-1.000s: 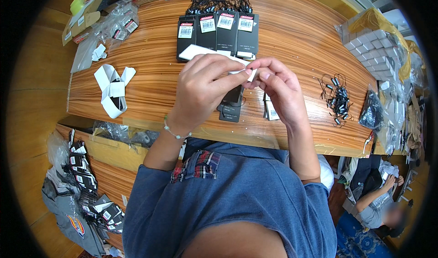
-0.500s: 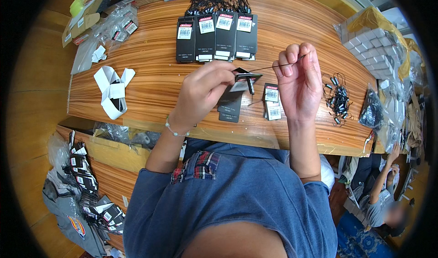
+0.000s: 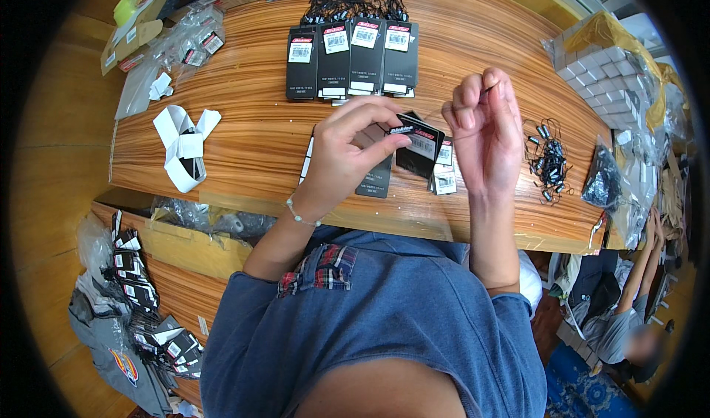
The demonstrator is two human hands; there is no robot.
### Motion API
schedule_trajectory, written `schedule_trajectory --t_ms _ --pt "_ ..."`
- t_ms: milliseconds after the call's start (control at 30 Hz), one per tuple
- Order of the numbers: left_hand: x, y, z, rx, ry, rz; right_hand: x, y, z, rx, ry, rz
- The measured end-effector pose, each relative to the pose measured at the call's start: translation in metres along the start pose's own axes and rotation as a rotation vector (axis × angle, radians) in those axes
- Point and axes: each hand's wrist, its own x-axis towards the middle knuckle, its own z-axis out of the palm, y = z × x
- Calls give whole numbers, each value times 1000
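Note:
My left hand (image 3: 347,141) pinches the small black seal (image 3: 401,130) of a string between thumb and forefinger. A black hang tag (image 3: 418,159) with a white barcode sticker hangs tilted just beyond those fingertips. Raised to the right, my right hand (image 3: 484,122) has its thumb and forefinger pressed together on the dark string (image 3: 489,89), whose thin line toward the tag is hard to see. Under the left hand lie more dark tags (image 3: 376,181), partly covered. A small pile of stickered tags (image 3: 444,180) rests between my two hands.
Four neat stacks of strung black tags (image 3: 351,63) lie at the back. Loose black strings with seals (image 3: 548,163) are heaped at right, near bagged white boxes (image 3: 603,67). A white paper band (image 3: 177,148) sits at left. Another person (image 3: 629,329) works at lower right.
My left hand has shifted slightly right and now pinches the seal. The tag has swung round, its stickered face showing. My right hand stays nearly in place; the other person's arms have moved.

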Motion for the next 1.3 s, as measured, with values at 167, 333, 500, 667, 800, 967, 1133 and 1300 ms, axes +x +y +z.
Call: schedule_trajectory --t_ms 167,333,500,667,800,967,1133,1300 --pt "9 8 -14 234 69 149 -12 -8 13 -814 60 15" --pt "11 20 -16 107 9 -87 -17 -1 15 -1016 -54 52" --pt "13 22 -17 44 -68 -113 -16 5 13 -1100 -107 4" --pt "11 19 -16 -69 -77 -237 -17 5 13 -1040 -88 49" --pt "10 18 -13 -154 -36 -287 -16 4 10 -1050 -94 31" --pt "10 16 -12 -158 -46 -317 -14 7 6 -1073 -108 45" --pt "11 13 -13 -160 -65 -327 -14 8 8 -874 -59 178" --pt "13 14 -15 -261 -99 -375 -14 7 8 -727 -61 240"
